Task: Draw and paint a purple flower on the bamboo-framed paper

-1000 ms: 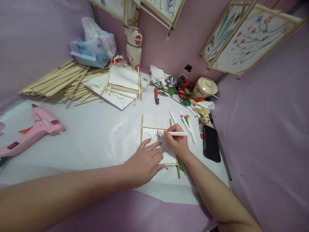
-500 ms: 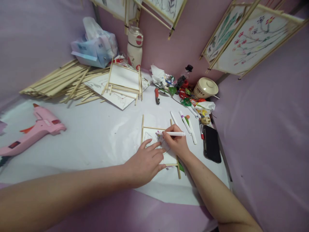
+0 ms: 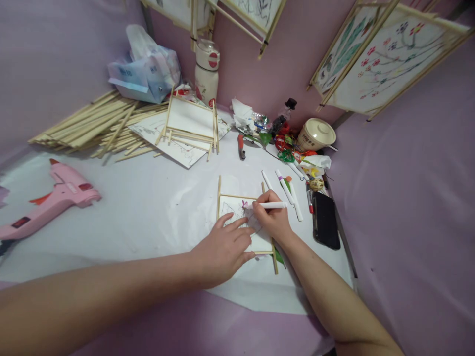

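Observation:
A small wooden-framed paper panel [image 3: 227, 205] lies on the white table sheet [image 3: 156, 207], with a line drawing and a pink flower on it. My left hand [image 3: 222, 249] rests flat on the panel's lower left, fingers spread. My right hand [image 3: 272, 220] is closed round a white marker [image 3: 272, 204], whose tip touches the paper at the pink flower. Several more white markers [image 3: 285, 188] lie just right of the panel.
A pink glue gun [image 3: 55, 195] lies at the left. Bamboo sticks [image 3: 96, 123] and stacked frames [image 3: 189, 126] sit at the back, beside a tissue pack [image 3: 143, 69] and a bottle [image 3: 206, 71]. A black phone [image 3: 325, 220], a lidded bowl [image 3: 315, 134] and clutter are at the right.
The marker tip has shifted slightly over the pink flower area. My left hand has stayed in place on the panel.

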Available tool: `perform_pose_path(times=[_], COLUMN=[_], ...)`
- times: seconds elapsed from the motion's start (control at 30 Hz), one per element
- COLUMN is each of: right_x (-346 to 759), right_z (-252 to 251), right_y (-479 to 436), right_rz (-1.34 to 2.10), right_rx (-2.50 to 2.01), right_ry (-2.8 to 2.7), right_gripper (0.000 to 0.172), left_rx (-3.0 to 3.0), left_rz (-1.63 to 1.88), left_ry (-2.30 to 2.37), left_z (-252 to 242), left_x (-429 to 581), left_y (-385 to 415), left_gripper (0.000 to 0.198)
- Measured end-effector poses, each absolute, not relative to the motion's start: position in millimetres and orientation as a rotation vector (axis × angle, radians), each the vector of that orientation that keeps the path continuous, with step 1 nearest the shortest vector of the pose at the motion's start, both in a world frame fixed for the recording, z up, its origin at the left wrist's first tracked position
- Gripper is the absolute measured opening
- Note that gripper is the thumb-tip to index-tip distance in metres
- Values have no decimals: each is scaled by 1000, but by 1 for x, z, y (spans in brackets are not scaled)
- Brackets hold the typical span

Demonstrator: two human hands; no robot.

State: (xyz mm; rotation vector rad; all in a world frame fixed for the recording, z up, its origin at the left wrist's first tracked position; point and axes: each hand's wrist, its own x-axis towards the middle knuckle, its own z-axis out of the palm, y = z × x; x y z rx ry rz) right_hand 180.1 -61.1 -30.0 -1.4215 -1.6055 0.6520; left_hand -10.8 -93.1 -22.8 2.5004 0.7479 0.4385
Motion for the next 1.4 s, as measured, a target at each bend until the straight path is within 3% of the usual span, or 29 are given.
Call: perform_pose_path(times=[1.4], right_x=[179], right_z=[-29], right_y=[-60], right_rz=[656], right_rx=[-1443], right_ry=[-1628], right_gripper=[17], left_rx=[2509], left_rz=[449], left_ry=[737], left_z=[-23], left_x=[-10], left_y=[-93], left_gripper=[29])
